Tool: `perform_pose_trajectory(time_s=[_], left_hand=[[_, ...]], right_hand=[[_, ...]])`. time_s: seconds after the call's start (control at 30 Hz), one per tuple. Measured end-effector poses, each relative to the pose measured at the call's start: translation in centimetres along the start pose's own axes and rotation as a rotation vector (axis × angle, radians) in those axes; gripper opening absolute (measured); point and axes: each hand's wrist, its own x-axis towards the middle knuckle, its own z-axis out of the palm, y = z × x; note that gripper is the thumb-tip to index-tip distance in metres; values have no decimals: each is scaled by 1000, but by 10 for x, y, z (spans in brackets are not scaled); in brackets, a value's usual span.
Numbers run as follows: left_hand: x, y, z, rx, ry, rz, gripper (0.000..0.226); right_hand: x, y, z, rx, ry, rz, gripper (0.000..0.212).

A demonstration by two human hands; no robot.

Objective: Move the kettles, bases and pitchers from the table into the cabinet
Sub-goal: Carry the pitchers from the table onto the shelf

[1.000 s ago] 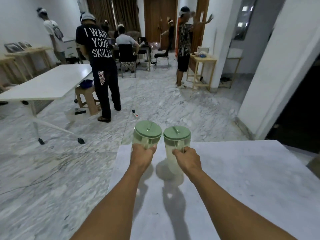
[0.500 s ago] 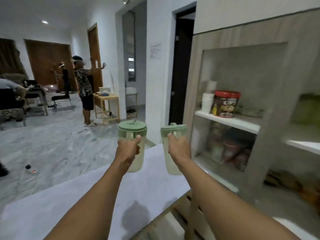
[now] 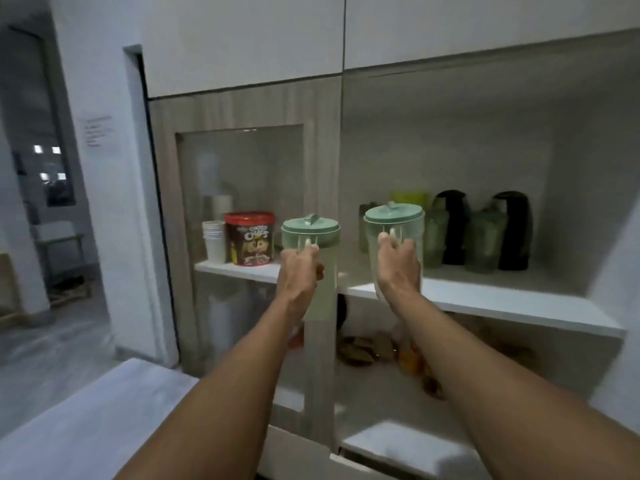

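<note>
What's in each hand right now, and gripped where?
Each holds a clear, green-lidded plastic pitcher by its handle: left hand one pitcher, right hand the other.

We see a white shelf (image 3: 502, 303) spanning the open right bay of the cabinet (image 3: 242, 109). On it, toward the back, stand two black kettles (image 3: 453, 230), well apart, with translucent green pitchers (image 3: 485, 240) in front of and between them; their exact count cannot be told. Behind the glass door on the left, the shelf section (image 3: 242, 268) carries a stack of white cups (image 3: 214, 242) just beside a red-lidded tub (image 3: 250, 239). A white table (image 3: 86, 420) stands at lower left.
</note>
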Motion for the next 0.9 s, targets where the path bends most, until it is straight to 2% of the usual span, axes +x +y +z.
perform_pose_trajectory(time_s=[0.1,0.23,0.3,0.4,0.5,0.53,0.63,0.8,0.9], left_hand=[[32,-9,77,-29,-66,22,44],[76,-28,149,15,-44,59,62],[101,-44,169,44,-35,54,56],[133,-63,186,108,9,39,45],[171,-78,195,133,43,5,41],[186,-83,198,142,48,-10,40],[233,-98,205,177,48,-59,41],[305,-121,223,168,62,-59,33],[333,-129,234,132,103,31,19]], right_hand=[[62,23,-26,-16,17,-27,41],[135,57,-37,-52,-43,0,45],[167,74,-31,-49,-82,19,44],[201,97,-11,-43,-135,61,47],[233,113,16,-39,-179,118,66],[245,117,24,-46,-196,131,66],[284,126,47,-38,-225,135,40],[335,135,98,-61,-193,169,54],[363,140,124,-15,-213,173,45]])
